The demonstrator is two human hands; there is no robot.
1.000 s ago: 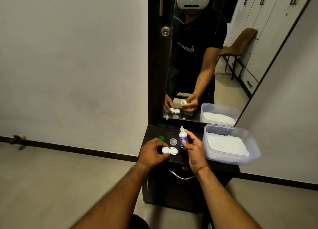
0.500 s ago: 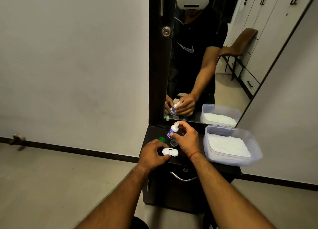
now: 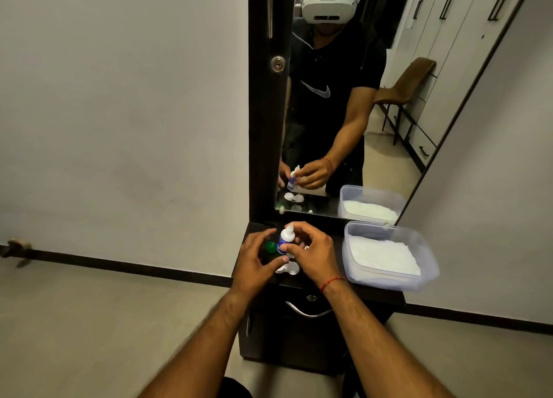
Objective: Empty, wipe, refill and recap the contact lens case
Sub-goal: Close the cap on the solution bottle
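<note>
Pinching the small solution bottle point(image 3: 285, 238) low on its body, your right hand point(image 3: 314, 254) holds it nearly upright, thumb and fingers curled round it. Your left hand point(image 3: 254, 258) cups beside it, fingers half-curled; I cannot tell if they touch it. The contact lens case point(image 3: 289, 268) lies on the dresser top point(image 3: 338, 230) beneath both hands, with the green cap point(image 3: 271, 247) just behind.

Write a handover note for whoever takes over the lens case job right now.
Right hand grips the solution bottle above the dresser top.
Left hand sits beside the bottle; contact is unclear.
Lens case lies under the hands, with the green cap loose behind it. The tissue tub is at right.
Done: green cap off. Emptying and wiping can't be confirmed.
Left: refill the case, recap.
</note>
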